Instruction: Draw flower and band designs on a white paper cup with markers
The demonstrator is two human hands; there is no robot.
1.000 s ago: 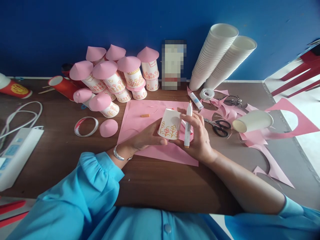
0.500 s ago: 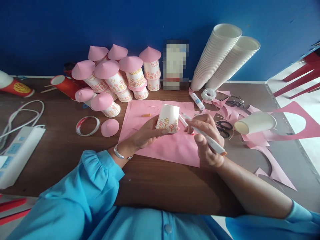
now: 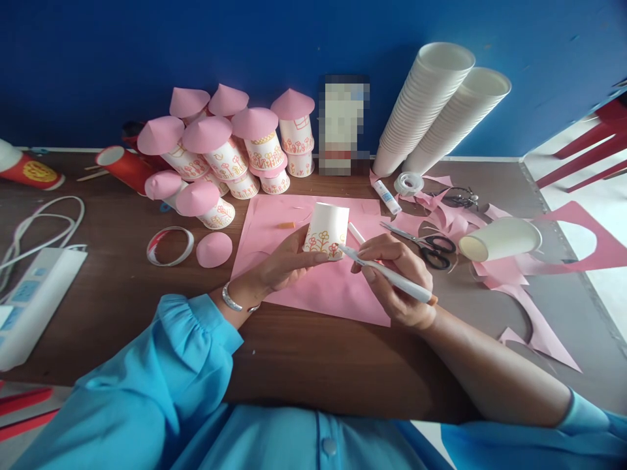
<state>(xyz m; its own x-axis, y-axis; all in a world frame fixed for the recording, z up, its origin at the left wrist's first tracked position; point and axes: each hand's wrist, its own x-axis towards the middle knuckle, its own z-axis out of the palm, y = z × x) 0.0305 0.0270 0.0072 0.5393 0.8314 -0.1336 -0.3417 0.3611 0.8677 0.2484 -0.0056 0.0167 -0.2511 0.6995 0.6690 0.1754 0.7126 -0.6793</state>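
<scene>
My left hand (image 3: 289, 261) is closed around a small white paper cup (image 3: 329, 223), held above a pink paper sheet (image 3: 343, 300). Orange and red flowers with green-yellow stems are drawn along the cup's lower part. A white marker (image 3: 399, 281) with an orange end is gripped in my right hand (image 3: 404, 277). Its tip is at the cup's lower right side, by a red flower; whether it touches I cannot tell. On the sheet, just beyond my right fingers, lies another white marker (image 3: 356, 233). An orange cap (image 3: 287, 225) rests left of the cup.
Several cup towers with pink cone roofs (image 3: 208, 134) stand at the back left. Tall stacks of paper cups (image 3: 426, 98) lean on the blue wall. Scissors (image 3: 435, 250), a glue stick (image 3: 386, 197), clear tape (image 3: 409, 184) and pink scraps lie right. A power strip (image 3: 44, 300) is left.
My right hand has tilted and brought the marker tip left and down to the cup's drawn flowers. The scissors' blades now show. My left hand and the cup have barely shifted.
</scene>
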